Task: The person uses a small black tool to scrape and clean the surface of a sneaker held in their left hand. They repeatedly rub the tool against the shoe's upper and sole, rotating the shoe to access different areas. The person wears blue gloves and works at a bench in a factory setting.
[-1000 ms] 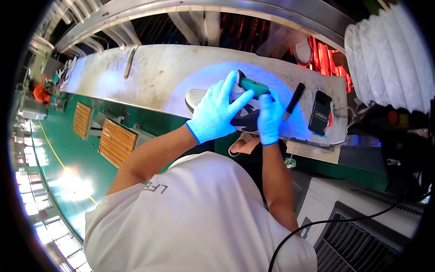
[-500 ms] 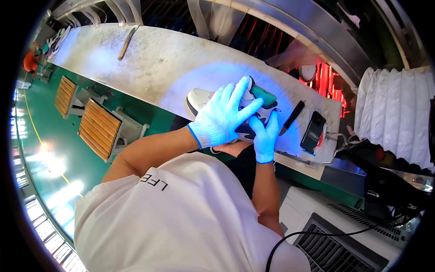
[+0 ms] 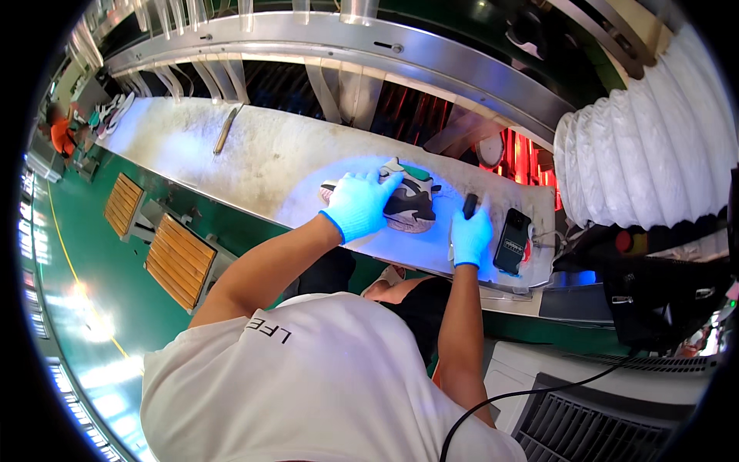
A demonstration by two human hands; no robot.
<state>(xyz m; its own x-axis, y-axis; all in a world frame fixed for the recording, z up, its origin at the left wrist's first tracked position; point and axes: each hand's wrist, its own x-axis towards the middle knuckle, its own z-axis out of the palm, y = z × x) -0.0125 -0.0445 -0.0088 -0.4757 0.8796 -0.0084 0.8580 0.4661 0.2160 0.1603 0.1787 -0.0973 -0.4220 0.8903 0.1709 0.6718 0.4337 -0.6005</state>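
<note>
A sneaker (image 3: 409,202) in white, black and grey with a green patch rests on the pale bench, under a pool of bluish light. My left hand (image 3: 358,206), in a white knit glove, holds it from the left, fingers laid over its upper part and hiding some of it. To the right of the sneaker, my gloved right hand (image 3: 471,235) is closed round a slim black tool (image 3: 470,205), which looks like a knife. Its dark end sticks up past my fingers; the rest is hidden. Close to that hand lies a black phone (image 3: 513,242).
A second knife-like tool (image 3: 225,131) lies on the bench (image 3: 281,146) farther left. Red-glowing heater tubes (image 3: 523,158) and a metal rail run behind. A white ribbed duct (image 3: 643,154) and a black bag (image 3: 654,296) are at right. Slatted wooden seats (image 3: 181,260) stand left; a person in orange is farther off.
My right hand has left the sneaker, moved right and taken hold of the black tool. My left hand stays on the sneaker. The view has shifted, showing more of the rail behind.
</note>
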